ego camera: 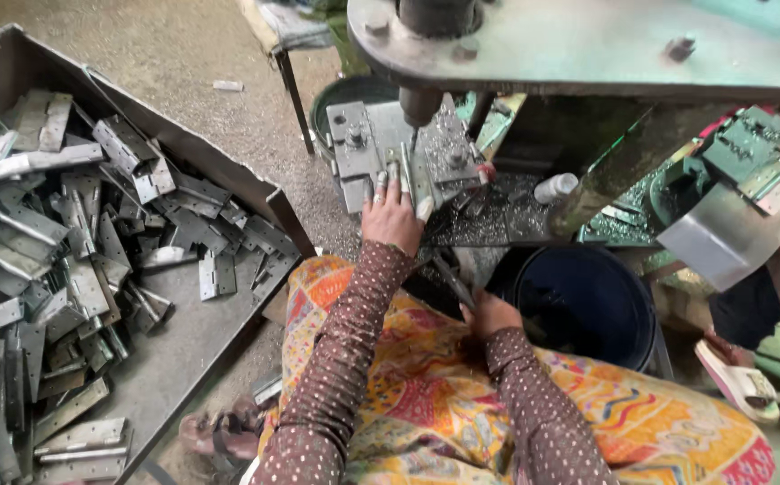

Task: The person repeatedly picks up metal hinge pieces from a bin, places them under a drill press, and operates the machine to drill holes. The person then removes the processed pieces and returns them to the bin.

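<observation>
Left hand (391, 218) is up at the press (408, 148), fingers together and stretched fwd, pinning a grey metal hinge (405, 171) flat on the block right under the spindle tip. The hinge looks like a narrow dull steel strip, standing lengthwise away from the person, mostly hidden by the fingers. Right hand (489, 313) is low, near the lap, curled around a dark flat metal piece (451, 280) that angles up toward the press; can't tell exactly how tight the grip is.

Containers now. Big metal tray (194, 346) on the left, sloped, w/ a heap of hinges (57, 269) in it: grey, folded and open, some w/ screw holes showing, piled thick on the far-left side, thinner toward the near-right corner where bare tray floor shows. Dark blue bucket (592, 305) sits right of the hands, just beside the right hand, inside too dark to tell contents. A green tub (345, 90) sits behind the press, partly hidden. Metal shavings litter the press bed (506, 216). A white sandal (738, 379) is at the far right by the bucket.
</observation>
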